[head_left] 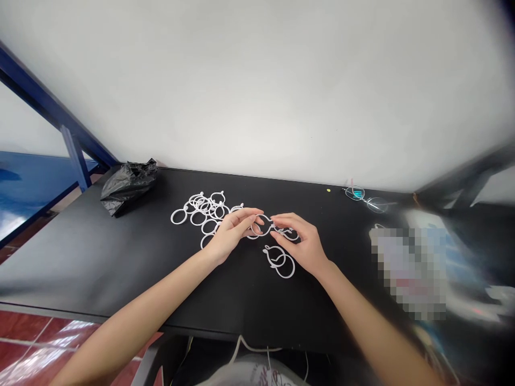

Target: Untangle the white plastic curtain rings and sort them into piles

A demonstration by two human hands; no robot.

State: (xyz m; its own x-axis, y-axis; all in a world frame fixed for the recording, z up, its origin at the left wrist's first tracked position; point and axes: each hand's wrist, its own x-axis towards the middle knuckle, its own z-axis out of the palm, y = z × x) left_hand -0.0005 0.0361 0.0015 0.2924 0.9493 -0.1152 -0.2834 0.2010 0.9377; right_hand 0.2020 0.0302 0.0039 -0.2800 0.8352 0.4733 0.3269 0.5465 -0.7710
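Observation:
Between my two hands is a white ring (263, 235) with a small gap and tab on its right side, like a curtain ring. My left hand (235, 231) pinches its left edge between thumb and fingers. At its right side, my right hand (300, 240) has thumb and fingertips closed on the tab end. A pile of similar white rings (198, 217) lies to the left of my left hand, some overlapping. Two linked or overlapping rings (285, 266) rest on the table below my right hand. More rings lie partly hidden behind my right fingers.
A crumpled black plastic bag (129, 185) sits at the back left of the black table (132, 257). Eyeglasses (366, 200) lie at the back right. A blurred, partly pixelated plastic package (410, 273) is at the right. A white wall (257, 91) rises behind the table.

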